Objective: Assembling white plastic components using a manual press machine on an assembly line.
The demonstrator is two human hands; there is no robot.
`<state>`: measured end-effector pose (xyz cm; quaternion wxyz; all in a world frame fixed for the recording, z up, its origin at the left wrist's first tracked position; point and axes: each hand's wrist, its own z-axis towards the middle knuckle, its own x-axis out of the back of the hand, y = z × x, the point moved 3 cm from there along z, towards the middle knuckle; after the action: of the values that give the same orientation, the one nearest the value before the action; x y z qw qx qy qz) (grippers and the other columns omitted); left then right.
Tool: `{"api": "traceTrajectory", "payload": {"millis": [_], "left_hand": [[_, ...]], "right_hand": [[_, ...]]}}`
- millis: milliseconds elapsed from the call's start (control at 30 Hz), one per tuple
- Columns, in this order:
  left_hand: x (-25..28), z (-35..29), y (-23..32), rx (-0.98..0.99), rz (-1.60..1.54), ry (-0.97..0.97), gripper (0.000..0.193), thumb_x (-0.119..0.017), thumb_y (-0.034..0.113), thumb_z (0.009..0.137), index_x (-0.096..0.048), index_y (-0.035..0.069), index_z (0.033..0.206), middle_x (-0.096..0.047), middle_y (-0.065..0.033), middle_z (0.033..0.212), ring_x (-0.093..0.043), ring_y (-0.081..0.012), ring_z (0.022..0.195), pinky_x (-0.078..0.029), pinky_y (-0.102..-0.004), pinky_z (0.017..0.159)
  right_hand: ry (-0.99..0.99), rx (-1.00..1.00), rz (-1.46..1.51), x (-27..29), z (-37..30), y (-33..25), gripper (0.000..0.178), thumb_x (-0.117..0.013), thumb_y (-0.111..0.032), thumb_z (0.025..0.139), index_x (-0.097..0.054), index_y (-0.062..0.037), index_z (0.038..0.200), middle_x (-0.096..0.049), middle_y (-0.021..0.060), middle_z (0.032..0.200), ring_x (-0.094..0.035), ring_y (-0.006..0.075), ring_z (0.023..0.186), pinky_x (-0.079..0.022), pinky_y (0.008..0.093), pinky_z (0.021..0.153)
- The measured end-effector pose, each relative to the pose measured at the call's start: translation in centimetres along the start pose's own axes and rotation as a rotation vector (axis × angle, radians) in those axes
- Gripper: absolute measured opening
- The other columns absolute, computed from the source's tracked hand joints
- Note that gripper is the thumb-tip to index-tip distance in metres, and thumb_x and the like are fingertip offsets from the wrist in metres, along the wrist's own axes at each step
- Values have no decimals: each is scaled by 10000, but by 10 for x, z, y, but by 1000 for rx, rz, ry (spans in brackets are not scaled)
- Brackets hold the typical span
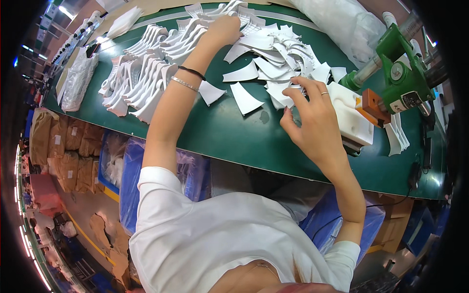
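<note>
Left hand [224,30] perhaps touches parts [183,44]; green tabletop [244,139] shows along edge [254,166].

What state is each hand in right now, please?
Left hand: at the white parts; grip cannot be told.
Right hand: open, fingers bent, nothing visibly held.

Bright, diffuse light washes the smooth dark-green worktable [234,141] and the white curved plastic pieces [245,99], with glare near the worktable's right corner. Glowing white tube lamps [24,240] line the left rim, bent by fisheye distortion; corners go black.
</note>
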<state>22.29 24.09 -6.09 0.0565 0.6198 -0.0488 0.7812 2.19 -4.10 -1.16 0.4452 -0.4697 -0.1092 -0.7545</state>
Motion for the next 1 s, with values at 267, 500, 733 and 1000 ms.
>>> {"api": "traceTrajectory", "payload": {"millis": [267, 500, 733, 1000], "left_hand": [[13, 7, 5, 72, -175, -345, 369, -760, 343, 780, -741, -18, 854, -729, -221, 918, -735, -299, 798, -579, -390, 696], [18, 2, -5, 151, -193, -323, 348, -701, 322, 855, -727, -13, 947, -733, -134, 873, -720, -218, 677, -591, -299, 632], [25, -7, 9, 169, -325, -382, 392, -721, 321, 833, -692, 25, 1088, -710, -175, 1059, -741, -277, 753, -610, -364, 625], [5, 9, -12, 186, -86, -394, 455, -771, 277, 804, -659, 34, 1171, -707, -159, 1003, -705, -258, 763, -569, -303, 632]], "right_hand": [[101, 56, 209, 12, -4, 15, 254, -686, -51, 730, -654, -48, 982, -611, 118, 1192, -576, 344, 1055, -499, 414, 852], [189, 80, 240, 17, -5, 18, 258, -685, -43, 720, -665, -54, 976, -626, 101, 1176, -578, 301, 950, -497, 387, 837], [188, 94, 253, 14, -6, 14, 246, -687, -45, 717, -670, -50, 963, -627, 96, 1179, -573, 298, 954, -492, 384, 842], [147, 57, 254, 14, -8, 15, 244, -648, -31, 747, -676, -45, 989, -635, 98, 1217, -582, 281, 1092, -456, 372, 962]]}}
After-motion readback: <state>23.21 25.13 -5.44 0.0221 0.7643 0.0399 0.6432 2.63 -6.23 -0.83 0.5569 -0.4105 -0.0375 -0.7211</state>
